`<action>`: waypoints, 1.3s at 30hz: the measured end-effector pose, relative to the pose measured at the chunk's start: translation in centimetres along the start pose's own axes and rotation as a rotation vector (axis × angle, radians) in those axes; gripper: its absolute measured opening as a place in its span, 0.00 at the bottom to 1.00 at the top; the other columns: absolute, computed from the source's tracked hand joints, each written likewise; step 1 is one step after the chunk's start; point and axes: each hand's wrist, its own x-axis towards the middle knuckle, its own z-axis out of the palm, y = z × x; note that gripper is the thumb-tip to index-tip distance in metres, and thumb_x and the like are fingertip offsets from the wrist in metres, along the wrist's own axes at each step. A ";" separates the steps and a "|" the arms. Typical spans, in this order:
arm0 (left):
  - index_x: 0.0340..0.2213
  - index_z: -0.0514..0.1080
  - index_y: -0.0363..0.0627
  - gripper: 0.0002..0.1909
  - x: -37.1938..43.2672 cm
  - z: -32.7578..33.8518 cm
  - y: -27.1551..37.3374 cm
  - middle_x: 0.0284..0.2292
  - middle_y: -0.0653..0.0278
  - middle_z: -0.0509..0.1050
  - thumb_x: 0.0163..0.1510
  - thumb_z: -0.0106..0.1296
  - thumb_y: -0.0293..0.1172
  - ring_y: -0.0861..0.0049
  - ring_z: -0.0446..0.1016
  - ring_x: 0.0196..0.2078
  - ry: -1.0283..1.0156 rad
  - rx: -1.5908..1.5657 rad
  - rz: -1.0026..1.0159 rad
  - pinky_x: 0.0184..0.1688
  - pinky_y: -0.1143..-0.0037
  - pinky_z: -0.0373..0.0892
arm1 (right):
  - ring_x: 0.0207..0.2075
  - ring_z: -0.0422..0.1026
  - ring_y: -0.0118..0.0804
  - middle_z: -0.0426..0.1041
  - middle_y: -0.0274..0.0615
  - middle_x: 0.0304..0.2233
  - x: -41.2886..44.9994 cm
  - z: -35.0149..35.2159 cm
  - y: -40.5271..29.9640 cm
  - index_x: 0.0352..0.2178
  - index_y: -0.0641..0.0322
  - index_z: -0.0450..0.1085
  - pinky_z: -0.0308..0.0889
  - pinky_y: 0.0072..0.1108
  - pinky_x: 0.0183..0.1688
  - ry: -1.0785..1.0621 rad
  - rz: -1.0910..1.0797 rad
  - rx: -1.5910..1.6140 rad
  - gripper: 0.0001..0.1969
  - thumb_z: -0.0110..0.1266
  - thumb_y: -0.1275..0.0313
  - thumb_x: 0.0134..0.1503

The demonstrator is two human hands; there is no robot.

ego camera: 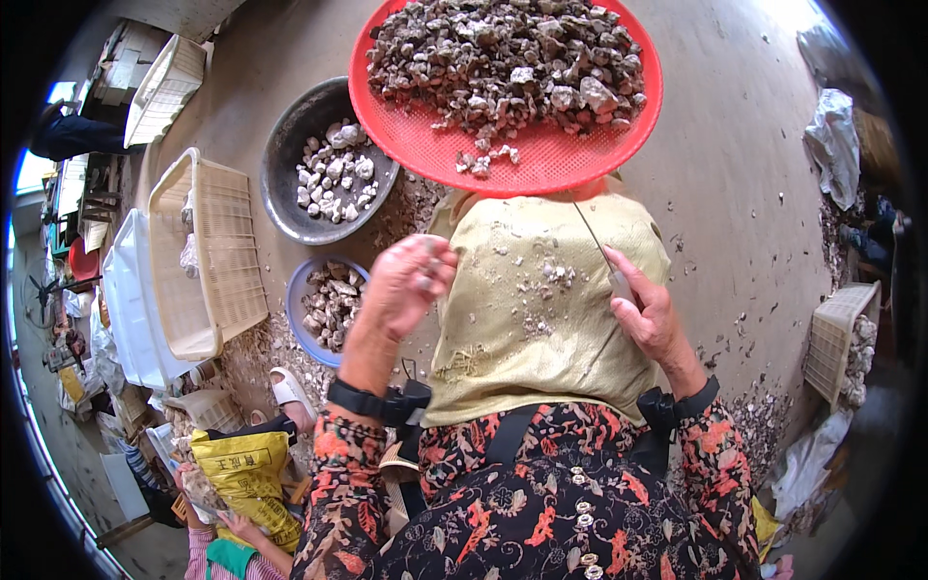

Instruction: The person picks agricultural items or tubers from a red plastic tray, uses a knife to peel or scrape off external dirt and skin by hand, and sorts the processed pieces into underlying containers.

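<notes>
My left hand (pixel 412 283), slightly blurred, pinches small pale lumps over the left edge of the woven sack cloth (pixel 507 348) on my lap. My right hand (pixel 644 308) grips a knife (pixel 593 235) with a thin blade angled up and left. Pale crumbs (pixel 554 275) lie scattered on the cloth. Beyond my knees, a red plastic sieve tray (pixel 536 170) carries a heap of dark, rough lumps (pixel 507 65). Whitish lumps (pixel 333 170) lie in a black basin (pixel 279 206). Brownish lumps (pixel 333 304) fill much of a blue-rimmed bowl (pixel 293 319) left of my left hand.
Cream plastic crates (pixel 232 246) stand at the left, beside a white tub (pixel 130 312). A co-worker's hands (pixel 243 525) are at the lower left, near a yellow sack (pixel 246 478). Another crate (pixel 834 341) with lumps stands at the right. Debris (pixel 268 355) litters the floor.
</notes>
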 end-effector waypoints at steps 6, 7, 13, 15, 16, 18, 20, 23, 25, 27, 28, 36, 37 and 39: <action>0.52 0.57 0.36 0.25 0.7 -5.1 9.4 0.44 0.50 0.68 0.56 0.49 0.33 0.65 0.71 0.41 0.783 0.437 0.334 0.39 0.75 0.70 | 0.32 0.66 0.24 0.70 0.37 0.36 0.0 -0.3 0.1 0.56 0.66 0.57 0.62 0.14 0.40 0.006 0.041 0.103 0.30 0.44 0.80 0.48; 0.56 0.53 0.36 0.29 1.1 -6.4 9.9 0.46 0.50 0.67 0.55 0.49 0.33 0.65 0.70 0.42 0.979 0.762 0.301 0.41 0.73 0.69 | 0.31 0.65 0.24 0.69 0.36 0.34 0.3 -0.3 0.2 0.56 0.66 0.57 0.62 0.14 0.38 0.000 0.041 0.113 0.30 0.44 0.80 0.48; 0.44 0.70 0.36 0.17 6.2 0.5 6.4 0.36 0.60 0.74 0.52 0.51 0.27 0.76 0.73 0.37 0.278 0.935 0.428 0.41 0.81 0.68 | 0.20 0.56 0.20 0.57 0.26 0.19 0.3 -0.2 0.4 0.57 0.65 0.56 0.56 0.13 0.25 0.024 0.119 0.202 0.31 0.44 0.79 0.47; 0.43 0.70 0.34 0.15 8.6 2.8 5.4 0.36 0.60 0.74 0.52 0.50 0.25 0.77 0.74 0.37 0.124 1.231 0.380 0.41 0.80 0.69 | 0.20 0.57 0.20 0.57 0.27 0.19 0.3 -0.3 0.4 0.57 0.65 0.56 0.56 0.13 0.26 0.017 0.112 0.180 0.31 0.45 0.79 0.47; 0.43 0.70 0.34 0.15 9.9 3.7 4.7 0.37 0.58 0.75 0.52 0.49 0.24 0.74 0.74 0.39 0.056 1.287 0.419 0.42 0.78 0.69 | 0.21 0.57 0.20 0.58 0.28 0.19 0.4 -0.4 0.5 0.57 0.65 0.56 0.57 0.13 0.26 0.014 0.101 0.150 0.31 0.45 0.79 0.47; 0.42 0.70 0.33 0.15 12.9 4.8 3.3 0.38 0.56 0.75 0.52 0.47 0.22 0.70 0.74 0.40 -0.024 1.340 0.453 0.43 0.76 0.69 | 0.21 0.58 0.20 0.59 0.28 0.19 0.3 -0.5 0.5 0.57 0.66 0.56 0.57 0.13 0.26 0.021 0.120 0.154 0.31 0.45 0.79 0.47; 0.41 0.71 0.33 0.16 15.2 4.6 2.7 0.39 0.50 0.74 0.49 0.45 0.18 0.62 0.73 0.43 -0.219 1.619 0.775 0.46 0.71 0.69 | 0.21 0.58 0.20 0.59 0.29 0.19 0.4 -0.3 0.3 0.57 0.66 0.56 0.57 0.13 0.27 0.019 0.139 0.165 0.31 0.45 0.79 0.48; 0.40 0.72 0.34 0.18 18.0 3.0 1.8 0.39 0.49 0.74 0.44 0.45 0.16 0.52 0.73 0.39 -0.398 1.734 0.827 0.45 0.67 0.70 | 0.22 0.59 0.21 0.60 0.29 0.20 0.5 -0.4 0.0 0.57 0.66 0.56 0.59 0.13 0.29 0.016 0.130 0.137 0.31 0.45 0.78 0.47; 0.40 0.73 0.35 0.17 17.0 5.2 1.8 0.38 0.50 0.75 0.46 0.45 0.15 0.57 0.74 0.38 -0.487 1.661 0.659 0.43 0.69 0.71 | 0.23 0.60 0.21 0.61 0.30 0.20 0.2 -0.5 0.5 0.57 0.66 0.56 0.60 0.12 0.31 0.040 0.122 0.149 0.32 0.46 0.78 0.47; 0.40 0.74 0.37 0.17 15.8 6.2 2.4 0.39 0.51 0.75 0.48 0.44 0.15 0.63 0.75 0.39 -0.273 1.423 0.324 0.42 0.71 0.72 | 0.23 0.61 0.22 0.62 0.30 0.20 0.1 -0.6 0.5 0.57 0.66 0.56 0.60 0.12 0.32 0.048 0.123 0.169 0.32 0.47 0.78 0.47; 0.41 0.73 0.38 0.17 15.8 5.4 2.8 0.40 0.53 0.75 0.50 0.43 0.15 0.69 0.75 0.39 -0.166 1.454 0.433 0.40 0.72 0.72 | 0.23 0.61 0.22 0.63 0.31 0.21 0.1 -0.6 0.5 0.57 0.66 0.56 0.61 0.12 0.32 0.050 0.111 0.184 0.32 0.47 0.78 0.47; 0.37 0.74 0.36 0.16 15.0 3.0 3.4 0.36 0.48 0.75 0.45 0.44 0.17 0.56 0.74 0.37 -0.123 1.838 0.418 0.39 0.68 0.71 | 0.23 0.63 0.24 0.65 0.33 0.22 0.1 -0.9 0.5 0.57 0.66 0.56 0.62 0.14 0.31 0.022 0.148 0.174 0.32 0.47 0.77 0.46; 0.38 0.74 0.36 0.17 15.1 3.6 2.9 0.36 0.49 0.75 0.45 0.44 0.16 0.58 0.75 0.37 -0.240 1.598 0.386 0.39 0.69 0.71 | 0.23 0.63 0.24 0.65 0.33 0.23 0.1 -1.0 0.5 0.57 0.66 0.56 0.62 0.15 0.31 0.030 0.147 0.167 0.32 0.47 0.77 0.46; 0.39 0.74 0.37 0.18 15.4 4.3 2.5 0.36 0.48 0.75 0.46 0.43 0.15 0.62 0.75 0.37 -0.279 1.433 0.259 0.39 0.70 0.72 | 0.23 0.63 0.24 0.66 0.33 0.23 0.0 -0.9 0.6 0.57 0.66 0.56 0.62 0.15 0.31 0.035 0.140 0.166 0.32 0.47 0.77 0.47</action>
